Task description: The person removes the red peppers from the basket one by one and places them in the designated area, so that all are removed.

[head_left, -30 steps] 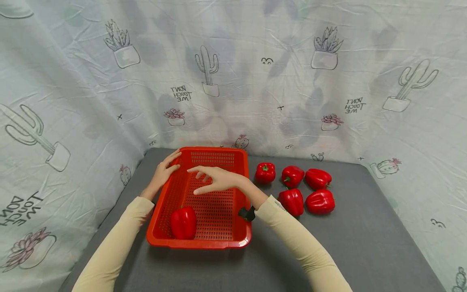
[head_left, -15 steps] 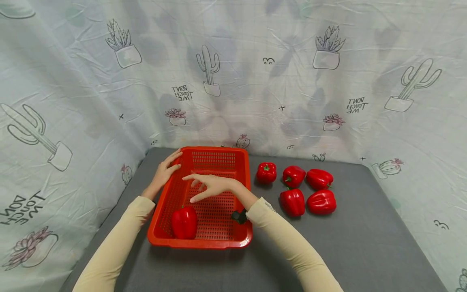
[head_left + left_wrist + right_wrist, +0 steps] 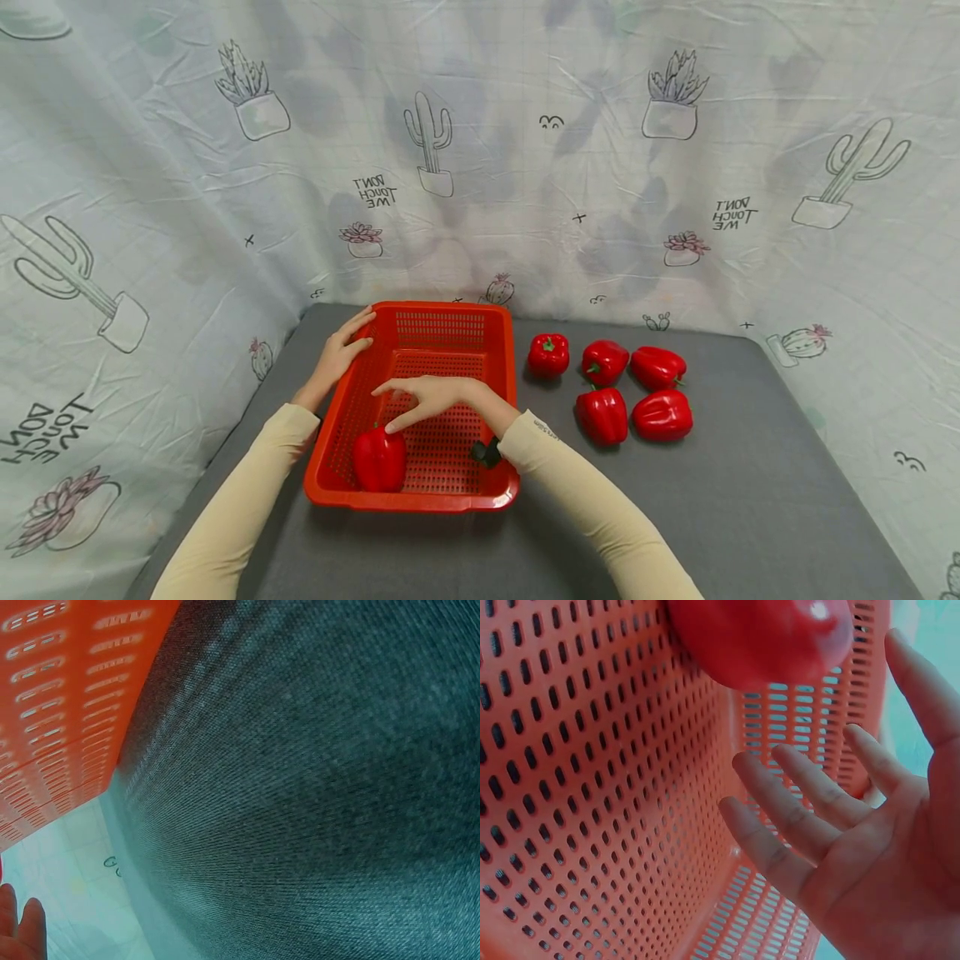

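A red bell pepper (image 3: 378, 460) stands in the near left corner of an orange-red perforated basket (image 3: 408, 502). Over the basket, my right hand (image 3: 435, 395) has its fingers spread, with the thumb overlapping the pepper's top in the head view. In the right wrist view that hand's palm (image 3: 900, 877) faces the same pepper (image 3: 772, 637), and nothing lies in its grasp. My left hand (image 3: 335, 357) rests on the basket's left rim, fingers extended along it. Only some of its fingertips (image 3: 30, 930) show in the left wrist view, beside the basket's slotted outer wall (image 3: 67, 697).
Several more red bell peppers lie on the grey table right of the basket, among them one upright pepper (image 3: 548, 357) nearest it and one lying pepper (image 3: 663, 415) at the right. A cactus-print curtain (image 3: 510, 167) encloses the table's back and sides.
My right hand has moved down and slightly left, toward the pepper in the basket. The left hand stays on the rim, and the peppers have not moved.
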Demonstrator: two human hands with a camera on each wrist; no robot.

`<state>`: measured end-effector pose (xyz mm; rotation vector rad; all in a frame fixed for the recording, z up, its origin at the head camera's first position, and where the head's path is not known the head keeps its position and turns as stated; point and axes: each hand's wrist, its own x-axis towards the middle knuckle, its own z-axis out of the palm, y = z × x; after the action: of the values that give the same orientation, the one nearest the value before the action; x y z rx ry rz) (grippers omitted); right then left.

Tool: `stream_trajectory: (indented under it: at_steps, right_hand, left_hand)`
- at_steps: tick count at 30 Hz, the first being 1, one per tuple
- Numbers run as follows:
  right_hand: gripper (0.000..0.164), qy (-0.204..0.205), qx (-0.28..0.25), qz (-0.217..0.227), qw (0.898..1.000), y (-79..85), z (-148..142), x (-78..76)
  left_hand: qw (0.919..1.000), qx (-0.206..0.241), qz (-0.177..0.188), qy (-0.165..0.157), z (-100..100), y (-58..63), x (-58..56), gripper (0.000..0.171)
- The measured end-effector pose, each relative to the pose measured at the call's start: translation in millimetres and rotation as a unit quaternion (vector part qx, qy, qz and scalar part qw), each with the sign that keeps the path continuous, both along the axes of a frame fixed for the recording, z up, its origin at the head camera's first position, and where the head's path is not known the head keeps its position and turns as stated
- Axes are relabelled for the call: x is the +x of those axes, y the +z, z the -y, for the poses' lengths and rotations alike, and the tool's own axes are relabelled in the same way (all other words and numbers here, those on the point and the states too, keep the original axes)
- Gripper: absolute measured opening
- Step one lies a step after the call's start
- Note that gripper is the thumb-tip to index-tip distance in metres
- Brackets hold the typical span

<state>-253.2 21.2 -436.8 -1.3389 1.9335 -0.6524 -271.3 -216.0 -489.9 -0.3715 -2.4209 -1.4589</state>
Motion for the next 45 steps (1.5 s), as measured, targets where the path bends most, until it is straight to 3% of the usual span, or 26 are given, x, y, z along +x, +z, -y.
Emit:
stream_trajectory:
  at_steps: [11,19,23,32,44,45]
  right_hand:
    - [0.067,0.023,0.036,0.006,0.999,-3.1,7.9,13.4]
    - [0.067,0.026,0.066,0.008,0.997,-6.8,11.2,19.7]
    - [0.064,0.032,0.067,0.015,0.997,-8.7,13.4,21.4]
    - [0.052,0.044,0.069,-0.030,0.996,-5.9,15.4,24.7]
    - [0.052,0.029,0.047,-0.036,0.998,1.8,9.0,25.2]
    - [0.052,0.027,0.046,-0.041,0.998,3.1,8.0,24.7]
  left_hand:
    - [1.0000,-0.004,-0.006,-0.004,0.7,0.0,0.9,0.046]
    - [0.9998,0.006,-0.008,-0.015,-10.5,25.3,16.1,0.045]
    - [1.0000,-0.006,-0.005,-0.005,-14.0,31.1,20.2,0.045]
    - [1.0000,-0.005,-0.004,-0.003,-13.3,31.2,20.9,0.045]
    - [0.9999,0.001,-0.009,-0.006,-13.3,30.8,19.8,0.044]
    - [0.9999,0.002,-0.011,-0.006,-11.3,26.7,17.0,0.044]
